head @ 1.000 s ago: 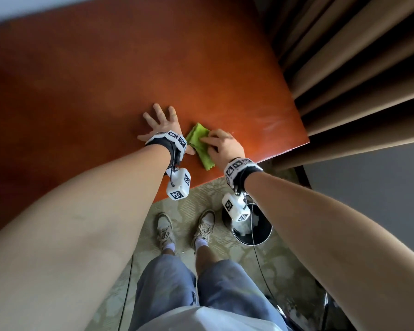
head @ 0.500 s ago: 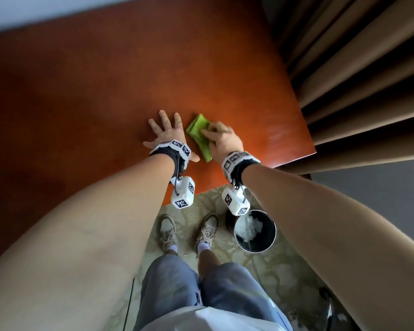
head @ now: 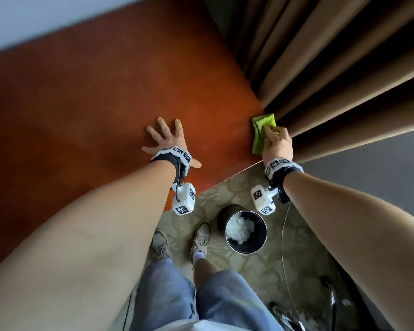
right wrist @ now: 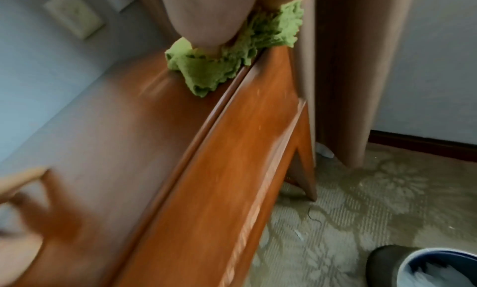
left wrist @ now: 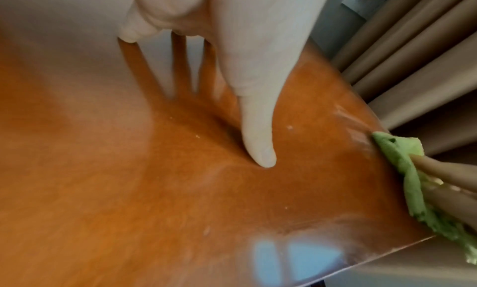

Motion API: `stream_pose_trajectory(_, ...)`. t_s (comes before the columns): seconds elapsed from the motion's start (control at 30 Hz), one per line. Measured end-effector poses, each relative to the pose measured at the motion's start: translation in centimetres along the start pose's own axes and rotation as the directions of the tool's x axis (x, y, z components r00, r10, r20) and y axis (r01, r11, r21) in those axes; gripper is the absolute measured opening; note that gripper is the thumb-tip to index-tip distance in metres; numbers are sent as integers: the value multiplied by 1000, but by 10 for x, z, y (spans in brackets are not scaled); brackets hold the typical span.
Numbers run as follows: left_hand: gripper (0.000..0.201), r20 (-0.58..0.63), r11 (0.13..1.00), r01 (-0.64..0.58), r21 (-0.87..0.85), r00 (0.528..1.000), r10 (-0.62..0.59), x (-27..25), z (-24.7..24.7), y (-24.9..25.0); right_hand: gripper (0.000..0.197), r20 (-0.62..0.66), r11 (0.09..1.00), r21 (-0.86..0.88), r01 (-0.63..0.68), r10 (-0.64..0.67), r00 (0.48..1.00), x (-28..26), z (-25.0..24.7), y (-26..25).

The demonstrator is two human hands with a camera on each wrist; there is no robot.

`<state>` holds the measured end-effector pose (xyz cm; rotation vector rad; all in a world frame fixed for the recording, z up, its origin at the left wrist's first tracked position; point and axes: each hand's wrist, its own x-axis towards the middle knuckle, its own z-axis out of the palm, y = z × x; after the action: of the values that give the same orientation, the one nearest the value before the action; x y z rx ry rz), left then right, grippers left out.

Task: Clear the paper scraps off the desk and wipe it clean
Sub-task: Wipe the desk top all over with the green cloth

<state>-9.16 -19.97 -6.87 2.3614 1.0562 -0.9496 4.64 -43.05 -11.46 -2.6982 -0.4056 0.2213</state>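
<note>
While the right hand curls its fingers down onto a folded, nubbly green cleaning cloth, gripping it against the wood, the cloth lies at the right-hand edge of the desk, close to the near right corner. Its long axis runs along that edge, from the near end beside the wrist to the far end that touches the curtain folds, and in the right wrist view part of it hangs over the edge. Well apart from it, the left hand lies flat on the desktop with its fingers spread and straight, holding nothing; the left wrist view shows the thumb pressed tip-down on the wood. Around that thumb, a few tiny pale crumbs speckle the surface, and faint streaks show near the cloth. Beneath both hands stretches the glossy reddish-brown wooden desk, which has a flat front panel and an angled leg. Heavy tan pleated curtains hang just beside its right edge. Down on the pale patterned carpet, a round black waste bin holding crumpled white paper stands near the person's sneakers. A pale wall with a cream switch plate lies behind the desk.
</note>
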Motion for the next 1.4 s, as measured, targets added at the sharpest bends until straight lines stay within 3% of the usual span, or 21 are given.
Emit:
stream_pose_trajectory(0.07, 145, 9, 1000, 9, 12, 1000, -9, 2, -1, 0, 47, 7, 998, -40, -52, 52, 999, 24, 3, -14)
stream_pose_trajectory(0.13, 146, 25, 1000, 11, 24, 1000, -12, 2, -3, 1, 52, 55, 997, -69, -18, 22, 998, 39, 11, -43)
stream_pose_trajectory(0.2, 146, 39, 999, 25, 30, 999, -26, 3, -4, 3, 53, 180, 989, -75, 125, -110, 978, 38, 22, -81)
stream_pose_trajectory(0.27, 147, 46, 999, 36, 36, 998, -38, 3, -6, 3, 47, 270, 950, -40, 310, -289, 919, 17, 35, -107)
stream_pose_trajectory(0.37, 147, 64, 999, 40, 26, 997, -42, 3, -7, 3, 41, 289, 909, 42, 414, -408, 866, -9, 33, -87)
stream_pose_trajectory(0.43, 147, 72, 999, 41, 30, 997, -43, 2, -9, 2, 40, 180, 934, 46, 354, -357, 917, -6, 21, -51)
stream_pose_trajectory(0.53, 147, 80, 999, 41, 29, 996, -44, 3, -8, 2, 42, 19, 987, 48, 151, -152, 988, 21, 8, -20)
stream_pose_trajectory(0.6, 146, 80, 999, 40, 35, 996, -43, 3, -9, 2, 48, 60, 1000, -3, 9, -9, 998, 44, 8, -31)
stream_pose_trajectory(0.67, 145, 83, 998, 38, 40, 996, -41, 3, -9, 1, 55, 118, 998, -63, -26, 33, 992, 58, 14, -57)
stream_pose_trajectory(0.73, 145, 84, 999, 34, 38, 996, -37, 3, -8, 2, 58, 196, 994, -81, 79, -62, 979, 52, 22, -88)
stream_pose_trajectory(0.83, 147, 86, 999, 52, 15, 995, -53, 2, -10, 3, 51, 330, 942, -36, 334, -304, 894, 13, 37, -112)
stream_pose_trajectory(0.9, 149, 98, 998, 59, -13, 994, -58, 4, -10, 5, 46, 382, 893, 45, 448, -429, 818, -13, 38, -100)
stream_pose_trajectory(0.97, 150, 97, 998, 65, -20, 993, -62, 4, -9, 6, 42, 380, 876, 106, 471, -473, 795, -24, 30, -70)
stream_pose_trajectory(1.07, 148, 73, 998, 67, -13, 995, -66, 5, -7, 4, 39, 278, 926, 109, 363, -379, 883, -16, 11, -24)
stream_pose_trajectory(1.2, 148, 63, 998, 54, -8, 997, -54, 5, -6, 4, 47, 94, 991, 65, 121, -127, 988, 5, -10, 14)
stream_pose_trajectory(1.3, 148, 58, 999, 52, -11, 997, -51, 6, -6, 3, 48, 22, 997, 64, -34, 33, 999, 8, -12, 14)
stream_pose_trajectory(1.4, 148, 55, 999, 42, -12, 998, -42, 6, -5, 1, 47, 0, 979, 6, -204, 204, 979, 5, -9, 1)
